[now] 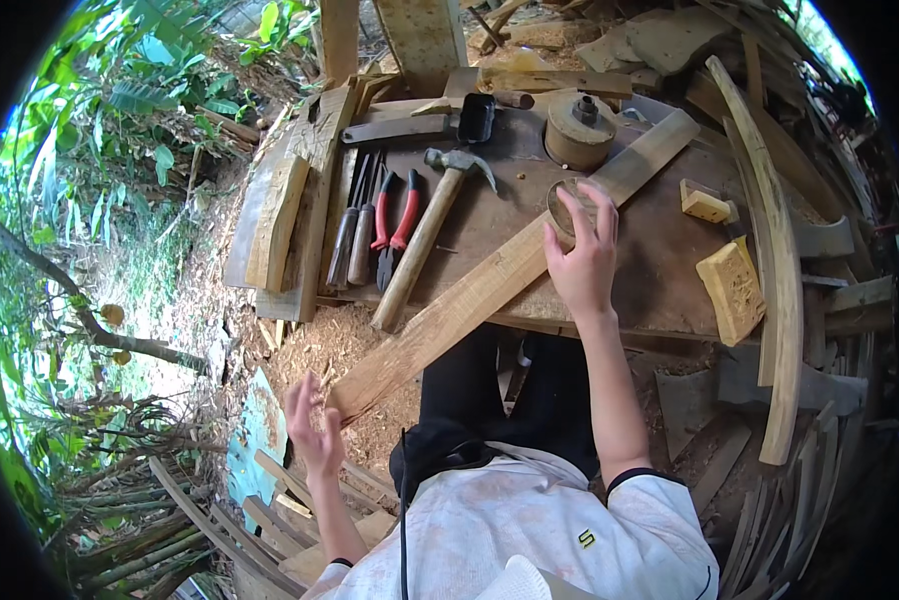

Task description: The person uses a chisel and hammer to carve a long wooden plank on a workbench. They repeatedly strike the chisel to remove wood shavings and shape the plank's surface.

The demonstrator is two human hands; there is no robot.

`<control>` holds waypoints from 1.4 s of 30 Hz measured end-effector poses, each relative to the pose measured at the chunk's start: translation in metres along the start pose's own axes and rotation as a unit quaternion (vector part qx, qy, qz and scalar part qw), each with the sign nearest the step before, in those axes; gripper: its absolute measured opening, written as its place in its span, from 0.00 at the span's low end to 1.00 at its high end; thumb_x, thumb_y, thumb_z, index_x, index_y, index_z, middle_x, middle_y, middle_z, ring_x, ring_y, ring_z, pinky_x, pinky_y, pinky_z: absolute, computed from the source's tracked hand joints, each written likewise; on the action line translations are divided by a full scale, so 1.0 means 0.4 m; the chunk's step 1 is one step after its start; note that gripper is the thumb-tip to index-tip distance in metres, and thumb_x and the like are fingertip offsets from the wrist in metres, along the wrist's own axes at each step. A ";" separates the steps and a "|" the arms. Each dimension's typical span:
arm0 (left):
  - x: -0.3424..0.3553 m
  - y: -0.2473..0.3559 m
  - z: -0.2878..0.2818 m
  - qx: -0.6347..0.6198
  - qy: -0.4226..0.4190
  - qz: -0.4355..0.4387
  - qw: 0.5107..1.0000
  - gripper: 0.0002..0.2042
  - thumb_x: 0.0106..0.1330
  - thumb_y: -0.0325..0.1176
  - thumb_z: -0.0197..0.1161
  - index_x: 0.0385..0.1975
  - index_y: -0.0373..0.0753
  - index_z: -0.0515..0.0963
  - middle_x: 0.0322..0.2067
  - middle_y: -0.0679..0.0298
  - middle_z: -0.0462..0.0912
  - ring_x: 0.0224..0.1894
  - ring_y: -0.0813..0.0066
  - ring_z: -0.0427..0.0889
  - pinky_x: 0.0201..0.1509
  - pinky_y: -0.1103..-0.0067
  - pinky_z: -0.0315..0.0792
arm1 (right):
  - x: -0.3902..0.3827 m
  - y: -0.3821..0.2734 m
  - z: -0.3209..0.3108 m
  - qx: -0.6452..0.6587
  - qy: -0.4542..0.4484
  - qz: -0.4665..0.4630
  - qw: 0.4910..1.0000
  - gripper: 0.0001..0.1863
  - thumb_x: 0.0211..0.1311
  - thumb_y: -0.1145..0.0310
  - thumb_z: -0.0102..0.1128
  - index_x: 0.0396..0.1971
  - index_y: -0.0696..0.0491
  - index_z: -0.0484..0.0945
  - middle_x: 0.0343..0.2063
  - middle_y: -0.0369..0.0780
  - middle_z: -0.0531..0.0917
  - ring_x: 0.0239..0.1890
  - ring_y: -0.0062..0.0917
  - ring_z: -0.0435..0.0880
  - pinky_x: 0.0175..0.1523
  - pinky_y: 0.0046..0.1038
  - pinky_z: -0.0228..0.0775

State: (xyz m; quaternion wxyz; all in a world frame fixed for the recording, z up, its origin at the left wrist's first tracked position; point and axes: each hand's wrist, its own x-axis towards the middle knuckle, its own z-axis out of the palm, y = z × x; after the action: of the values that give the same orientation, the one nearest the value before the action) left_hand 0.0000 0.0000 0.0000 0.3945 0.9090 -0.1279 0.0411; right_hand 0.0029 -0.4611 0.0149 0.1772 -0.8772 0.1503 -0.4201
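A long pale plank (469, 300) lies diagonally over the worn worktop (509, 255), its near end jutting past the edge. My left hand (314, 425) is at that end, fingers apart and curled, with nothing visibly gripped. My right hand (584, 250) grips a round, flat disc (567, 205) on the plank with thumb and fingers. To the left lie a claw hammer (419, 240), red-handled pliers (400, 225) and slim wooden-handled tools (360, 240). Behind the plank stands a round wooden block with a metal fitting on top (579, 140).
Stacked boards (281, 230) line the worktop's left side; yellow wooden blocks (729, 290) and long curved strips (779, 330) sit at the right. A black tray (476, 118) is at the back. Wood shavings (309, 340) and offcuts cover the ground, with plants at the left.
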 end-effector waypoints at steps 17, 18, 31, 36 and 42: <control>0.432 0.292 0.183 0.287 -0.001 0.097 0.953 0.19 0.62 0.45 0.76 0.35 0.34 0.81 0.49 0.52 0.77 0.53 0.51 0.78 0.61 0.62 0.72 | -0.009 0.009 -0.012 0.108 -0.010 0.022 0.994 0.02 0.64 0.70 0.69 0.33 0.48 0.84 0.21 0.33 0.82 0.27 0.30 0.81 0.42 0.34 0.67; 0.428 0.287 0.189 0.290 0.004 0.102 0.952 0.18 0.62 0.43 0.76 0.36 0.34 0.80 0.52 0.51 0.77 0.55 0.51 0.77 0.62 0.62 0.71 | -0.011 0.008 -0.015 0.109 -0.016 0.026 0.994 0.02 0.64 0.70 0.69 0.33 0.49 0.84 0.21 0.33 0.82 0.27 0.30 0.82 0.43 0.34 0.68; 0.423 0.284 0.201 0.297 -0.015 0.125 0.947 0.20 0.57 0.32 0.74 0.47 0.31 0.80 0.66 0.43 0.73 0.66 0.48 0.75 0.70 0.62 0.69 | -0.011 0.002 -0.025 0.148 -0.013 0.049 0.988 0.04 0.66 0.70 0.68 0.31 0.52 0.84 0.19 0.35 0.81 0.24 0.30 0.80 0.41 0.33 0.70; 0.420 0.283 0.206 0.284 -0.021 0.137 0.949 0.18 0.59 0.28 0.69 0.49 0.28 0.80 0.67 0.43 0.72 0.67 0.46 0.75 0.71 0.62 0.69 | -0.011 0.007 -0.024 0.145 0.003 0.046 0.988 0.04 0.66 0.70 0.68 0.31 0.52 0.84 0.18 0.35 0.81 0.24 0.31 0.81 0.42 0.33 0.70; 0.417 0.299 0.211 0.248 -0.040 0.107 0.962 0.19 0.65 0.30 0.69 0.53 0.26 0.80 0.69 0.43 0.71 0.70 0.47 0.73 0.74 0.62 0.66 | -0.016 0.011 -0.025 0.156 0.002 0.049 0.987 0.04 0.66 0.70 0.67 0.31 0.52 0.84 0.18 0.35 0.81 0.24 0.30 0.82 0.43 0.33 0.70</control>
State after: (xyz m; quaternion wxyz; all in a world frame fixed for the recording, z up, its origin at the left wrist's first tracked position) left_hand 0.1268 -0.1731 0.0558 0.1441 0.9604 -0.2258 0.0770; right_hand -0.0094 -0.4644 0.0147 0.3317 -0.8297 0.1261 -0.4308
